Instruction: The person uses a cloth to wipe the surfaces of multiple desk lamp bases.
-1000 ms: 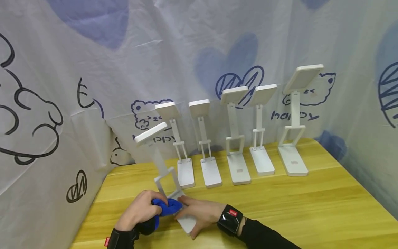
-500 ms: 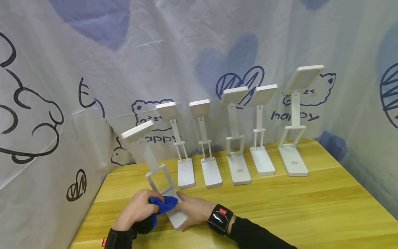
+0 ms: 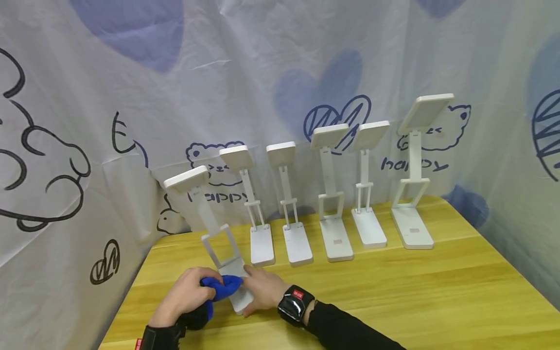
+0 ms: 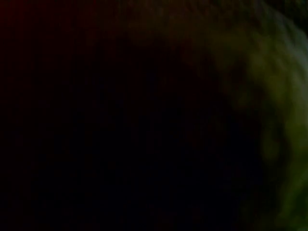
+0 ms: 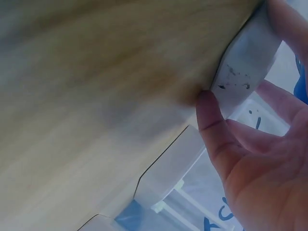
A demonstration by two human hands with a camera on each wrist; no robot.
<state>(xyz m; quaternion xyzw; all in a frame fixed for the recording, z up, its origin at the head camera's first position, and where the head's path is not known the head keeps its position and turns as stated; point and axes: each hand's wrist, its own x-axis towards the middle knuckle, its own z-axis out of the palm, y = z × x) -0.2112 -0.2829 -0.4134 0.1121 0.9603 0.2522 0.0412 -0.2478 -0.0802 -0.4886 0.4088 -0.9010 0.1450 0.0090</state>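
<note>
White lamp (image 3: 209, 218): dark-flecked base (image 5: 244, 60)
Blue cloth (image 3: 225, 288): bunched, pinched in my left hand (image 3: 185, 295)
My right hand (image 3: 266, 290): grips the base

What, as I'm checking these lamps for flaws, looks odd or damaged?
Dark marks on the base of the front lamp, near the right hand, look odd on its otherwise pale side; scuffs, dirt or print, I cannot tell. Nothing else stands out.

Five lamps (image 3: 336, 239) stand in a row along the far side of the table (image 3: 393, 291), before a curtain (image 3: 245, 97). Nearer, at left, stands a sixth lamp (image 3: 209, 221) (a cloth (image 3: 222, 288) lies over its base), between left hand (image 3: 185, 294) and right hand (image 3: 264, 289).
</note>
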